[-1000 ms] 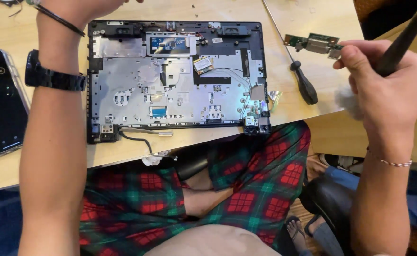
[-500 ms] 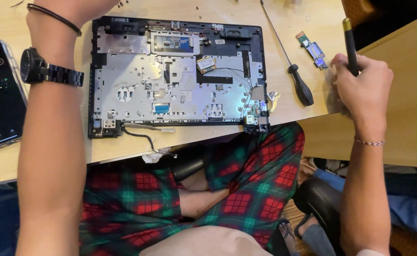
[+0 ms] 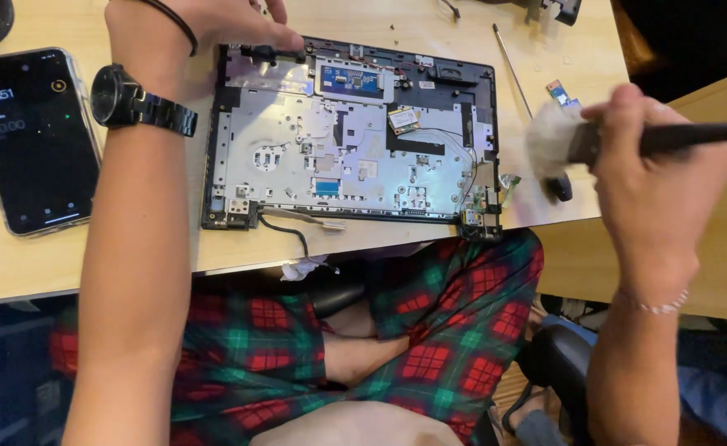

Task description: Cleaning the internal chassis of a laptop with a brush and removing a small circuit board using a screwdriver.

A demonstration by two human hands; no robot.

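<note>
At centre on the pale wooden counter (image 3: 396, 248) lies an opened black laptop base with a silver metal inner frame (image 3: 351, 136), its circuit parts exposed; all places below are given relative to it. Left hand (image 3: 206, 21): rests on the upper left corner of the base, fingers (image 3: 285, 37) pressed onto the rim; a black wristwatch (image 3: 124, 99) and a thin black band (image 3: 169, 16) circle the wrist. Right hand (image 3: 653, 177): raised to the right of the base, fingers clenched around a long black-handled brush (image 3: 686, 139) whose pale bristles (image 3: 549, 140) point toward the base's right edge, just apart from it. Screwdriver with a thin metal shaft and black handle (image 3: 516, 78): lies on the counter just right of the base, partly hidden behind the bristles. Small blue circuit board (image 3: 560, 89): right of the base, near the upper edge. Black smartphone with a lit screen (image 3: 33, 140): well left of the base. Below the base, a loose black cable (image 3: 293, 235) hangs over the counter edge above red-and-green plaid trousers (image 3: 430, 330).
</note>
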